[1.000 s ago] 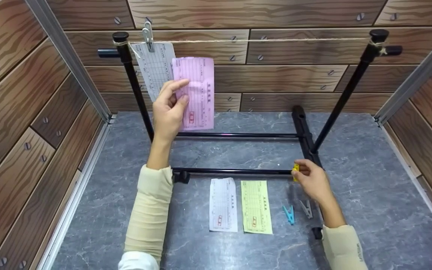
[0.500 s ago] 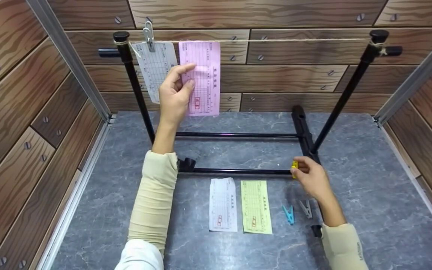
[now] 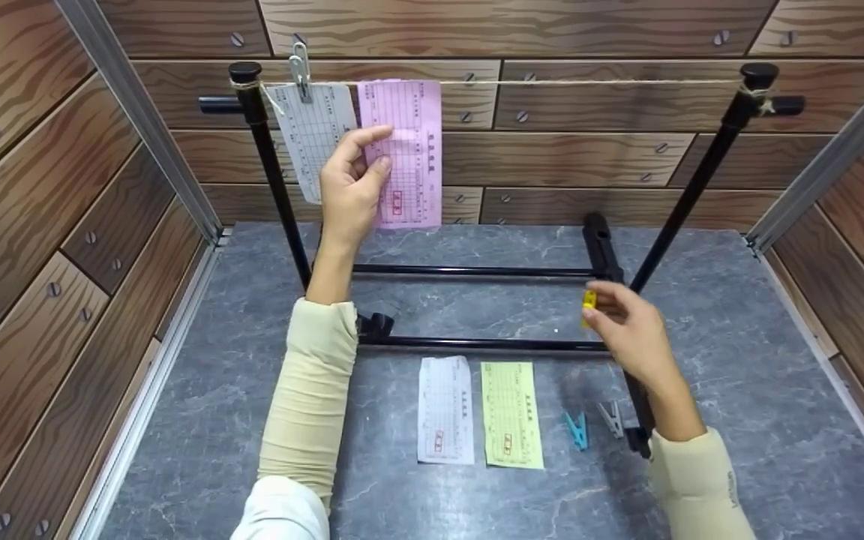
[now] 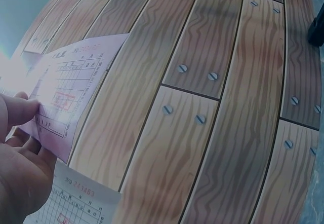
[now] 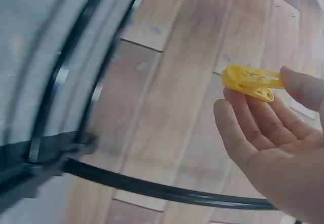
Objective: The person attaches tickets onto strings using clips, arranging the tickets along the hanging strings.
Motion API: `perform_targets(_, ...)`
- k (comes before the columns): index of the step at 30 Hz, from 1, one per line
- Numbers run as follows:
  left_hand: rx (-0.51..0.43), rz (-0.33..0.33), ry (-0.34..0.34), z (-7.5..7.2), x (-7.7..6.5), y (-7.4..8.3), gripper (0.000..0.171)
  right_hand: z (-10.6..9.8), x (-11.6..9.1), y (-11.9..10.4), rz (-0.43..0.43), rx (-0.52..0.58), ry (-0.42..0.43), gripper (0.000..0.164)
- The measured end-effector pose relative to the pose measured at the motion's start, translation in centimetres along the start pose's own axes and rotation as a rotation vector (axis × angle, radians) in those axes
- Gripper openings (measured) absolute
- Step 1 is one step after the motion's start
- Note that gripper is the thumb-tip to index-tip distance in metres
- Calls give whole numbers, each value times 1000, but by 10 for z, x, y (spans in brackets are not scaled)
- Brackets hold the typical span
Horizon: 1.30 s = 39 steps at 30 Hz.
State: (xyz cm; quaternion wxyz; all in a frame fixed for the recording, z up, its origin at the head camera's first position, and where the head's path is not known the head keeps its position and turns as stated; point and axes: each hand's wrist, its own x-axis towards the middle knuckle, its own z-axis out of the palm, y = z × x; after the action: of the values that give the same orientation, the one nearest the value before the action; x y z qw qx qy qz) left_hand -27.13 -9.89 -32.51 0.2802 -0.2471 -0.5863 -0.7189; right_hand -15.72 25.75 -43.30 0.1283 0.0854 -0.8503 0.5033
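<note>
My left hand point(image 3: 353, 187) pinches a pink printed slip point(image 3: 413, 165) by its left edge, between thumb and fingers. The slip's top edge overlaps the string point(image 3: 552, 82) in the head view. Left of it a white slip point(image 3: 308, 142) hangs from the string by a grey clip point(image 3: 301, 75), partly covered by my left hand. My right hand point(image 3: 638, 334) pinches a yellow clothespin point(image 5: 250, 81) above the rack's right side. On the table lie a white slip point(image 3: 445, 411), a yellow-green slip point(image 3: 512, 415), a blue clothespin point(image 3: 576, 430) and a grey clothespin point(image 3: 612, 418).
A black rack carries the string between its left post point(image 3: 274, 172) and right post point(image 3: 694, 180). Two low crossbars point(image 3: 477, 271) run between its feet over the grey marbled table point(image 3: 214, 450). Wood-patterned walls point(image 3: 589, 165) enclose the sides and back.
The pink slip has risen and shifted right up to the string with my left hand, then stayed nearly still. Lately my right hand has lifted the yellow clothespin upward, away from the front crossbar.
</note>
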Motion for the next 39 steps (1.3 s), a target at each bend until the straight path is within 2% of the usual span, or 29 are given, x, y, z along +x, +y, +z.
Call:
perform_targets(4,0,-14,7,1,0,1,32,-4,8,-23,-66,27,7,39)
perform_targets(12,-2,-16,4,0,1,1,33,-9,26,-70,-214,-25,-11,35)
perform_targets(20,6,-9,6,-1,2,0,32,-11,50,-110,-409,30,-13,34)
perform_targets(24,2,-19,5,0,2,0,32,-9,60,-131,-476,25,-15,34)
perform_targets(31,9,-24,18,-1,3,1,33,-2,79,-159,-527,62,-27,32)
perform_targets(39,18,-31,20,0,1,-1,33,9,96,-180,-548,27,-36,30)
